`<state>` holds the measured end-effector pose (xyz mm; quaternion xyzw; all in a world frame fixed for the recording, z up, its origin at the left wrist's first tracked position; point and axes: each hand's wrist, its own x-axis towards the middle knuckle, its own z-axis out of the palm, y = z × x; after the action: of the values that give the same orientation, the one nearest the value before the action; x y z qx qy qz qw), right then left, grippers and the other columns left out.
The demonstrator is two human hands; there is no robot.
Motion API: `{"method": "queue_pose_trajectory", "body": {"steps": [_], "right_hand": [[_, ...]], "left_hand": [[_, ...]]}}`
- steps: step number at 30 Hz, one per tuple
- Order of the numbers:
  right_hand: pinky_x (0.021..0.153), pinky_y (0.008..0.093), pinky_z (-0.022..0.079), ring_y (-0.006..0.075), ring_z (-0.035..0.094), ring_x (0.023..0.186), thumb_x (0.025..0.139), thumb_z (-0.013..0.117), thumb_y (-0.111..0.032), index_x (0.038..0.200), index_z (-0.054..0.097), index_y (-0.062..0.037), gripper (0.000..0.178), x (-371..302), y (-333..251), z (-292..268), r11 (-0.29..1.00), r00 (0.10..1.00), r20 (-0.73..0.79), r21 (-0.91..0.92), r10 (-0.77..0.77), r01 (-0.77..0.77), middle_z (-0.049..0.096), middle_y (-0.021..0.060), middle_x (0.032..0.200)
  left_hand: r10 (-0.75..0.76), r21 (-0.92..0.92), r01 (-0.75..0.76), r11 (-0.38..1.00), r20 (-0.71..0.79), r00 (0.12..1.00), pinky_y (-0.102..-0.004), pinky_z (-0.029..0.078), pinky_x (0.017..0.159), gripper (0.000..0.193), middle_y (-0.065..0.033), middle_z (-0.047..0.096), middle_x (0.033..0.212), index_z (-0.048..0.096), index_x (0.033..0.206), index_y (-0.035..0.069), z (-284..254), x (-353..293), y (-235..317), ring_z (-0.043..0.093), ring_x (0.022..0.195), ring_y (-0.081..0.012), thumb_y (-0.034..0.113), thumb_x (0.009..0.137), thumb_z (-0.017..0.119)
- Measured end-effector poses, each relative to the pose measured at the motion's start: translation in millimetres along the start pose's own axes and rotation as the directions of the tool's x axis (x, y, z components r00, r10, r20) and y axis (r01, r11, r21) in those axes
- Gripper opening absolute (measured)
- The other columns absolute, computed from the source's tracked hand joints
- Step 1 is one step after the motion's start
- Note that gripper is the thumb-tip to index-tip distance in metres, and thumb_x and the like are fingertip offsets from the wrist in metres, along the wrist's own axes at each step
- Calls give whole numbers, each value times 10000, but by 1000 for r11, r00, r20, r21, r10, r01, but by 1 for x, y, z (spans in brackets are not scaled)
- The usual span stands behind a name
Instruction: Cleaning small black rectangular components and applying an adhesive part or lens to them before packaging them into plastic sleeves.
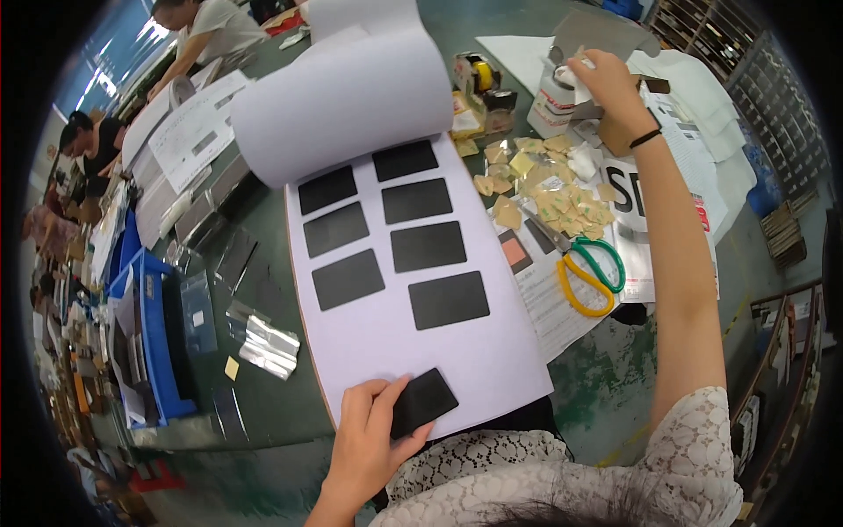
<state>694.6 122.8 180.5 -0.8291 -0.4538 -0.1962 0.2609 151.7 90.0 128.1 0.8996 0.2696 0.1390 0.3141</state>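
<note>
My left hand (pixel 367 430) is closed on a thin black rectangular plate (pixel 425 400) by its left end, over the near edge of a white paper sheet (pixel 369 351). Several more dark plates (pixel 449 300) lie in two columns farther up that sheet. Stretched to the far right, my right hand (pixel 606 81) pinches a crumpled white cloth (pixel 575 85) against the top of a white container with red print (pixel 551 104). The fingers partly hide the container's top.
A large roll of white paper (pixel 342 97) curls over the sheet's far end. Scissors with yellow and green handles (pixel 587 285) lie right of it, near a heap of tan paper pieces (pixel 562 189). A blue tray (pixel 158 342) stands left. People (pixel 206 31) work at far left.
</note>
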Motion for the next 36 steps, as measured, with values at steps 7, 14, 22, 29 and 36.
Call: {"method": "queue_pose_trajectory", "body": {"steps": [7,14,22,29,36], "right_hand": [[730,379,475,300,646,813,969,620,-357,1067,683,17,392,-21,0,-15,849,833,-184,-23,-522,528,683,162,913],[666,380,434,279,543,735,745,822,-74,1066,704,-54,342,-209,-189,-71,712,789,76,490,-609,503,595,65,854],[703,376,395,241,507,706,746,818,-102,1045,687,-50,331,-227,-220,-72,635,686,147,551,-713,542,544,42,822],[608,350,381,226,499,701,744,703,-119,990,647,24,289,-241,-213,-80,536,570,151,593,-808,601,496,62,800],[609,352,383,223,494,694,737,711,-125,997,652,11,299,-236,-218,-70,505,571,72,566,-818,652,497,51,798]], "left_hand": [[121,-51,-142,989,-294,948,-379,514,849,634,-141,667,1090,651,1229,10,-21,25,-16,632,963,-309,126,655,893],[137,-55,-159,986,-284,949,-355,532,870,663,-156,682,1103,672,1206,-12,-25,33,-23,663,988,-290,125,603,911],[213,7,-216,976,-205,955,-349,553,807,647,-142,695,1055,683,1190,-2,-25,35,-18,676,931,-286,174,609,907],[229,66,-219,973,-244,943,-336,561,778,607,-147,700,1013,695,1157,-5,-26,32,-22,689,895,-278,251,645,898],[259,42,-256,966,-244,935,-334,562,766,592,-145,704,1006,700,1146,-10,-28,31,-21,695,878,-272,266,660,894]]}}
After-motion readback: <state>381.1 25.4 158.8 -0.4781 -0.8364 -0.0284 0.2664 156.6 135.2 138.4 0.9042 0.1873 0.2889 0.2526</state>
